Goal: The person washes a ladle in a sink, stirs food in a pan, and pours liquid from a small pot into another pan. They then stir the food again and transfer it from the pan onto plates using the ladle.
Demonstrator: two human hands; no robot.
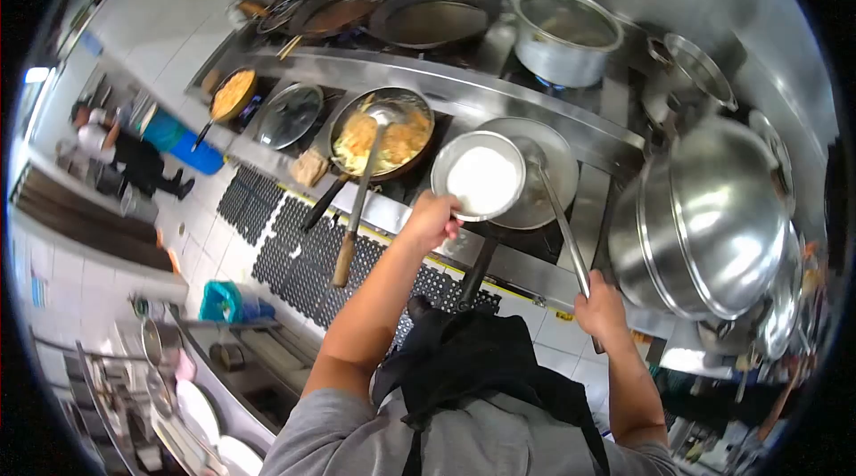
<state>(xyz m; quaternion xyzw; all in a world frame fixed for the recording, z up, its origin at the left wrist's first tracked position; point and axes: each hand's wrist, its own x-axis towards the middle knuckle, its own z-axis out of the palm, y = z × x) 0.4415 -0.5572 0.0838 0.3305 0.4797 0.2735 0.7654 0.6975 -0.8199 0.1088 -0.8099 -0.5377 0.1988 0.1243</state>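
The left hand [432, 221] gripped the near rim of a metal bowl [440, 171], its thumb and fingers pinching the edge, and the bowl, with white contents [481, 180], hung at the front row of the stove [464, 90], covering the left part of the rim of a wide grey pan [563, 164]; whether bowl and pan touched could not be told. The right hand [602, 307] was closed in a fist round the handle of a metal ladle [562, 222], whose head lay inside that pan; this hand itself was out past the stove's front edge, toward its right-hand corner, with the stacked metal basins [713, 209] close on its outer side. Between the two forearms there was open space, with the pan's dark handle [480, 271] jutting through it across the front edge. Just left of the bowl, a dark frying pan [419, 108] of yellow and orange food [357, 135] took up the next burner, and a wooden-handled ladle [366, 182] lay across it, its grip overhanging the front edge beside the left forearm. Farther toward the left corner came a glass lid [292, 115] and a small pan [248, 102] of orange food. Along the back row, a pot [557, 61] stood above a blue flame, right of two broad dark pans [437, 21]. A perforated black mat [281, 271] ran below the front edge, giving standing room, while another person [134, 151] was well apart on the left, near a blue bin [207, 157].
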